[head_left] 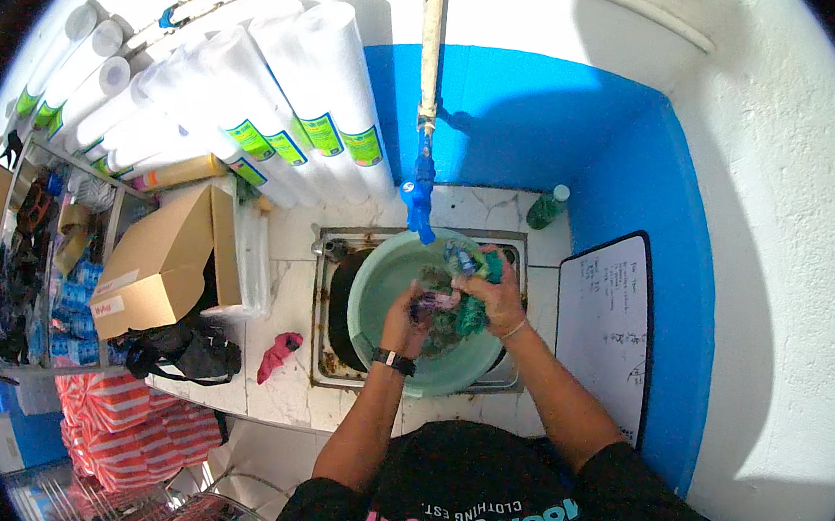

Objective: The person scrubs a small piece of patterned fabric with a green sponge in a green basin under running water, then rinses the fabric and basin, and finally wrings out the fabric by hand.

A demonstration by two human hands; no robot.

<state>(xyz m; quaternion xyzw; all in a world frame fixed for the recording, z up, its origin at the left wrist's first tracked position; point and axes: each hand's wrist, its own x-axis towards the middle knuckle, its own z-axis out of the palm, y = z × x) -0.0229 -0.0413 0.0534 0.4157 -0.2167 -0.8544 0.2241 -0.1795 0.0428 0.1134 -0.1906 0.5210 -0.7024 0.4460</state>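
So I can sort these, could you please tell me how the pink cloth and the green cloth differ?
The pink cloth lies on the counter; the green cloth is over the basin. The pink cloth is untouched; the green cloth is in the right hand. Both look crumpled.

Smooth plastic basin (388, 276), rust-spotted metal sink (329, 365), glossy plastic tap (422, 196), matt cardboard box (164, 258).

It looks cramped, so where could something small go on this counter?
Bare tile shows behind the sink, between blue tap and green bottle, and left of the sink, beyond the pink cloth. It's crowded farther left with the cardboard box and white rolls, and in the basin, around left hand and right hand.
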